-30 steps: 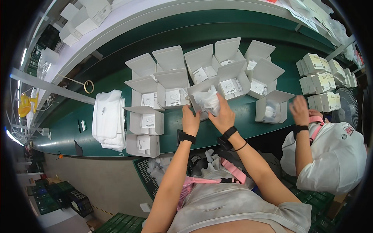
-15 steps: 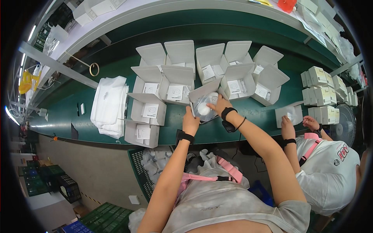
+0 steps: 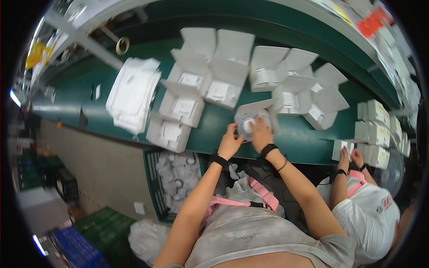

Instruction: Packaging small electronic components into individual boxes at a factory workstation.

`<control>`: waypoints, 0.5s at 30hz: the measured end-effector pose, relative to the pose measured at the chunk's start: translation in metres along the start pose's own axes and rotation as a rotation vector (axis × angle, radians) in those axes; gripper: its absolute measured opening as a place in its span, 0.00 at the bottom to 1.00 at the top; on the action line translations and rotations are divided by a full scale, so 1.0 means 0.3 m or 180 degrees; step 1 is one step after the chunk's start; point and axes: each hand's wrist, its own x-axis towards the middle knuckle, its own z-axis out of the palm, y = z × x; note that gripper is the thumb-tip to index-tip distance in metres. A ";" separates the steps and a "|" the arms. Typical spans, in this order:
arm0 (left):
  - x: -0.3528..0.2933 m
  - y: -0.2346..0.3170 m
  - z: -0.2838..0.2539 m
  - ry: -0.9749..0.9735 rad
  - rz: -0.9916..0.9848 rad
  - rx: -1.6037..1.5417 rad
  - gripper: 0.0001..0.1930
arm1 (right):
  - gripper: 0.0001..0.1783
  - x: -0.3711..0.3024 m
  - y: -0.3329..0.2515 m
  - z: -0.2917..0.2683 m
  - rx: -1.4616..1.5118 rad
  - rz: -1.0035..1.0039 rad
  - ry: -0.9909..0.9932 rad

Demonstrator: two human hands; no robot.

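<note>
An open white box (image 3: 269,107) stands near the front edge of the green table, its lid raised at the back. A clear plastic bag with a round white item (image 3: 248,124) inside lies at the box's mouth. My right hand (image 3: 261,135) is closed on this bagged item from above, its fingers smeared by motion. My left hand (image 3: 230,142) is beside the bag's left side, fingers curved and apart; whether it touches the bag is hard to tell. Other open boxes (image 3: 183,107) stand behind and to the left, holding white printed cards.
A stack of white bags (image 3: 134,96) lies at the left. A green crate (image 3: 154,187) of bagged items stands under the front edge. At right a co-worker's hands (image 3: 348,157) hold a white box near stacked closed boxes (image 3: 373,131). A shelf (image 3: 103,18) runs along the back.
The view has shifted and tilted. My left hand has come off the box's left edge to beside the bag. My right hand still holds the bagged item. The co-worker's box now looks shut.
</note>
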 end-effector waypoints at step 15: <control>-1.167 -1.275 -0.590 0.1353 -0.4344 0.0221 0.18 | 0.26 -0.176 -0.092 0.199 0.1376 0.1645 0.0490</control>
